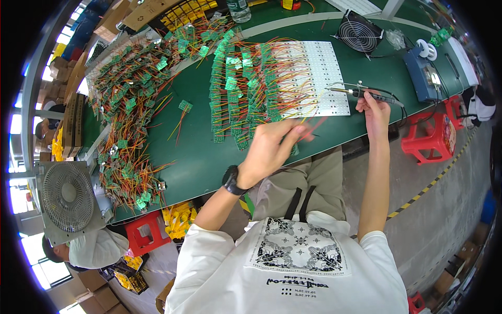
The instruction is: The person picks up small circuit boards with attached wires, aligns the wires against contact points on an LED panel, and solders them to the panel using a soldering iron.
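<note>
My right hand (375, 112) grips a soldering iron (384, 97) with a thin curved metal tube along its top. Its tip points left over a white perforated board (334, 63). Against the bench's front edge, my left hand (267, 148) is closed in a pinch, with blurred red wires (317, 126) sticking out past the fingertips. A bit of green shows below that hand, too hidden to name. Rows of small green circuit boards (217, 94) stand left of the white board, their red and yellow wires (295, 78) running onto it.
A large heap of wired circuit boards (125, 83) covers the bench's left side, with one loose circuit board (185, 106) nearer. A small black fan (360, 32), a blue box-shaped unit (422, 76) and a solder spool (426, 49) stand at right. Red stools (429, 137) flank the green bench (183, 162).
</note>
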